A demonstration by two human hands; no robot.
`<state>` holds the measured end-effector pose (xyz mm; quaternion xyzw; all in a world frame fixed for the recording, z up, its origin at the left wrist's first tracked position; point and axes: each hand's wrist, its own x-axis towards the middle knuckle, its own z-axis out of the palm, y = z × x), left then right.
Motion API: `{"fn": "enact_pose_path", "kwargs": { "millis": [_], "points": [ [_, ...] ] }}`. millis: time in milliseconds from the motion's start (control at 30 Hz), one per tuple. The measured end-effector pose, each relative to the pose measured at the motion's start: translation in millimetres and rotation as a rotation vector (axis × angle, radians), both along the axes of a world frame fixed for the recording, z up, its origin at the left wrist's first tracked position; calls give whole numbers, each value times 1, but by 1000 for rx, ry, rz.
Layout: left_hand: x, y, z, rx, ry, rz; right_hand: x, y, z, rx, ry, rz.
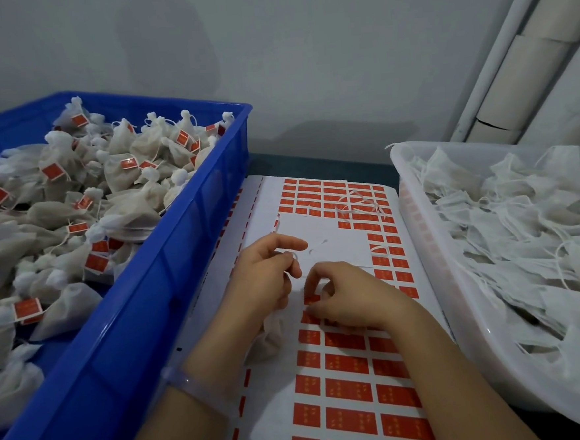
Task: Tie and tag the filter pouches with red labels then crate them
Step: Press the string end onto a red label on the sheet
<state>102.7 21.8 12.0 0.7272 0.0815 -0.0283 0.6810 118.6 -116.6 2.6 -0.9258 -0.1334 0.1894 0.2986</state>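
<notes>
The right hand (350,296) pinches a label (312,299) and the left hand (265,276) pinches the string (292,255) (thin). If the string slips between the fingertips, the label could stick crooked.

Only the person's arms show, rising from the bottom edge of the frame toward its centre. The left forearm (179,430) comes up from the lower left-centre and the right forearm (454,380) from the lower right; both are bare from the frame's edge to the wrist. The one worn item is a bangle (197,386) round the left wrist, low and left of centre. It is a smooth, rounded, translucent band, pale and slightly glossy, with a faint highlight along its upper curve. The left hand (268,276) and right hand (348,294) are ungloved. The fingernails are too blurred to describe.
</notes>
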Motion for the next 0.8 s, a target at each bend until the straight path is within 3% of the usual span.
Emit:
{"fn": "enact_pose_path", "kwargs": {
  "millis": [500,800],
  "points": [
    [2,-2,0,7,15,6,-2,-1,-2,-32,-37,15],
    [0,-1,1,-8,12,4,-8,-1,-9,-40,-186,4]
  ]
}}
